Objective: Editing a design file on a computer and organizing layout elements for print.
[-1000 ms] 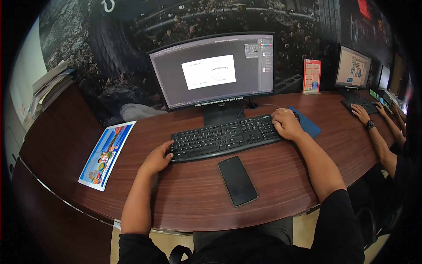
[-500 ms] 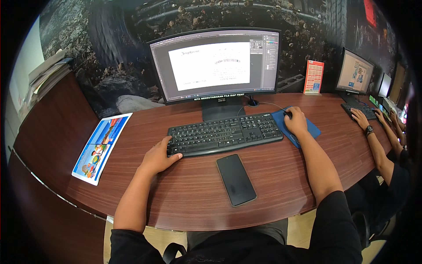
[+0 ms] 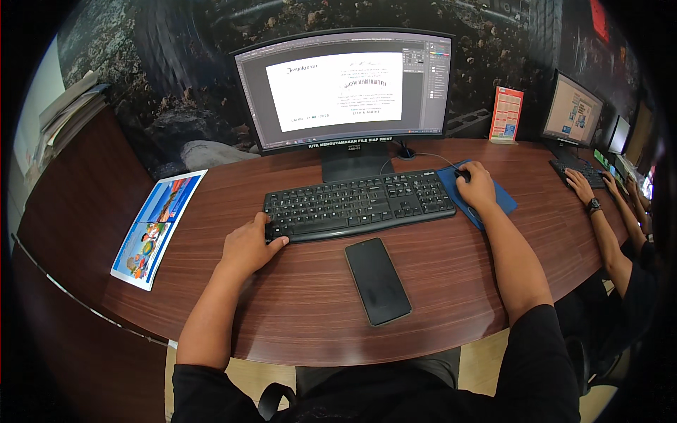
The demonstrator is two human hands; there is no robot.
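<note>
My left hand [image 3: 248, 247] rests at the left end of a black keyboard [image 3: 360, 204], fingers on its lower-left keys and thumb held apart. It holds nothing. With my right hand [image 3: 477, 186] I grip a black computer mouse [image 3: 462, 175], mostly hidden under the fingers, on a blue mouse pad [image 3: 502, 200]. Behind the keyboard stands a wide monitor [image 3: 338, 92], showing a white page with dark lettering in an editing window. A dark-screened smartphone [image 3: 378, 282] lies face up in front of the keyboard.
A colourful printed sheet [image 3: 156, 229] lies at the left beside a wooden partition [image 3: 84, 183], with stacked papers [image 3: 67, 123] above. A red-and-white desk calendar [image 3: 505, 116] stands at back right. Farther right, other people's hands [image 3: 581, 187] work near a second keyboard and monitor [image 3: 572, 109].
The view has shifted slightly, so the monitor, keyboard and phone appear a little higher. Both hands keep their places on the keyboard and mouse.
</note>
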